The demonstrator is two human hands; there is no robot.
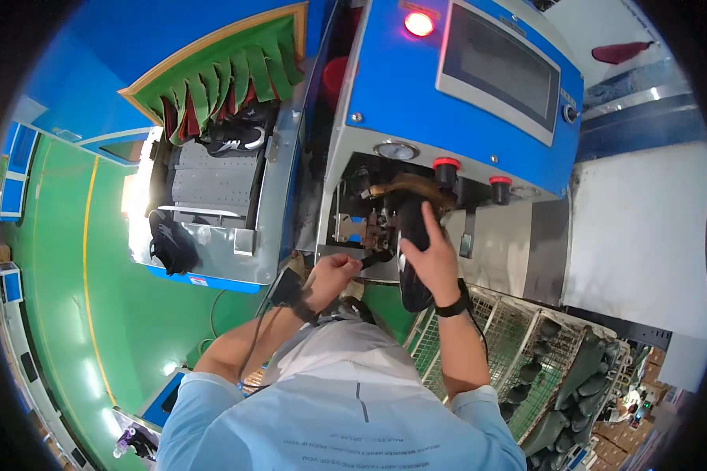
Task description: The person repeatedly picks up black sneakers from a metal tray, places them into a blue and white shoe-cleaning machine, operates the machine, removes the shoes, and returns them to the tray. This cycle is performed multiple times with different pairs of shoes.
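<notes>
A black shoe (pixel 416 292) with a small white patch stands nearly upright at the opening of the blue machine. Wrapped over its side, my right hand (pixel 436 259) grips it, with the thumb and fingers spread around the upper. The shoe's upper end reaches under a curved brown pad (pixel 408 185), where part of it is hidden. To the left, my left hand (pixel 331 279) is closed at the end of a short black handle-like piece (pixel 378 257) that runs toward the machine. Metal clamp parts (pixel 369 229) sit just above that piece.
The blue machine (pixel 393 86) carries a screen (pixel 499 67), a lit red lamp (pixel 419 24) and red-topped knobs (pixel 446 169). At left, a metal conveyor (pixel 212 184) with green strip curtains (pixel 236 74) bears black shoes (pixel 173 243). A wire rack (pixel 487 330) stands at lower right.
</notes>
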